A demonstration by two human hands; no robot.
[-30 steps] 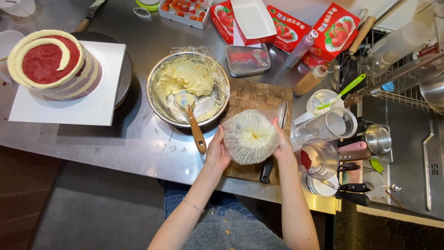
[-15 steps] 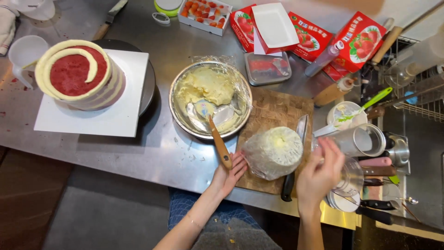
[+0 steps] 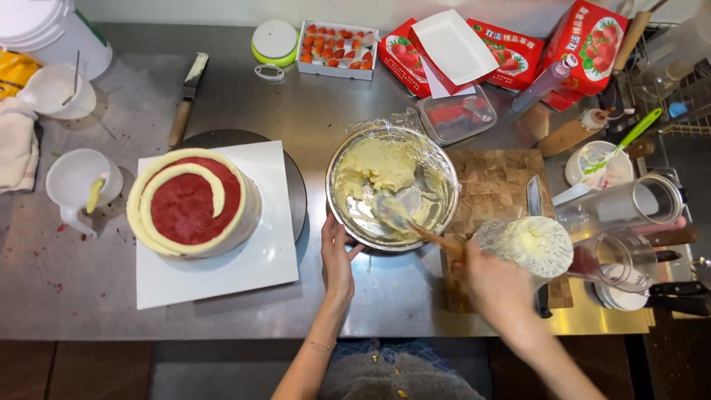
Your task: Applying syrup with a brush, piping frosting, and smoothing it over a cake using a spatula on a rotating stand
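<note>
Left hand rests open against the rim of the metal bowl — right hand grips the wooden spatula handle beside the piping bag

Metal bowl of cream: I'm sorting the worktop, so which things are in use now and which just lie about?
In use: metal bowl, wooden-handled spatula, piping bag, left hand, right hand.
Lying about: cake, strawberry tray, red cartons, palette knife.
</note>
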